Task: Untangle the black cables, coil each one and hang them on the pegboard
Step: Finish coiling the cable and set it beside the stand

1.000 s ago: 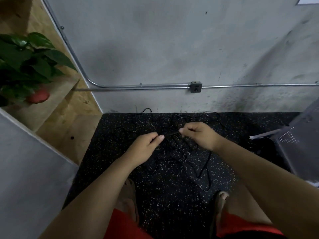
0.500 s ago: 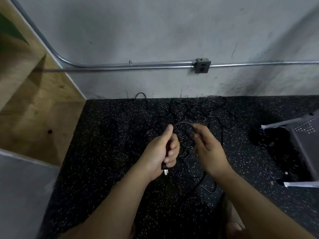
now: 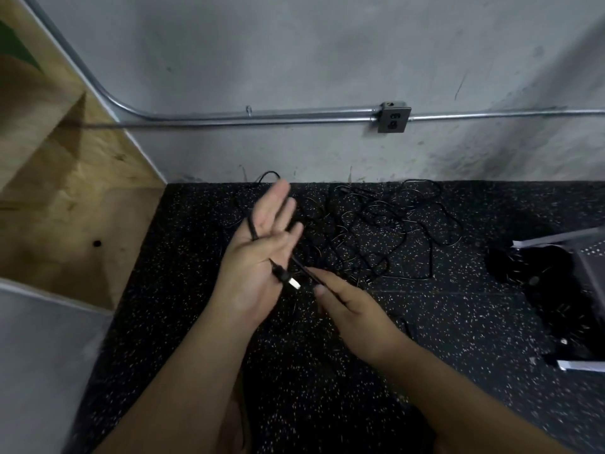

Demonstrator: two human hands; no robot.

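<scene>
Spread and palm-up, the left grip (image 3: 258, 260) is now lying with its fingers straight, where half a second ago it was curling round the end of a black cable (image 3: 302, 265). That cable is coming in over the far-left edge of the palm and crossing it. It is ending in a plug (image 3: 289, 280) that is resting at the heel of the palm. The right grip (image 3: 347, 309) is pinching the same cable between thumb and fingertips just right of the plug, having been working it farther out a moment ago. This is probably the first turn of a coil starting around the left grip. If so, one free end has been found, but coiling is barely beginning and nothing is hanging yet. The rest of the strand seems to be leading off into the tangle (image 3: 376, 231), which is sprawling on the speckled floor (image 3: 458, 322) beyond both grips, mostly beyond and to the right of the right grip, reaching toward the wall. No plain container is showing. Well apart to the right of the right grip, at the frame's edge, a perforated metal panel (image 3: 589, 257) is sitting tilted. A dark mass (image 3: 550, 290) is lying under it on its near-left side. Whether that mass is more cables, or the panel is the pegboard, I cannot tell.
</scene>
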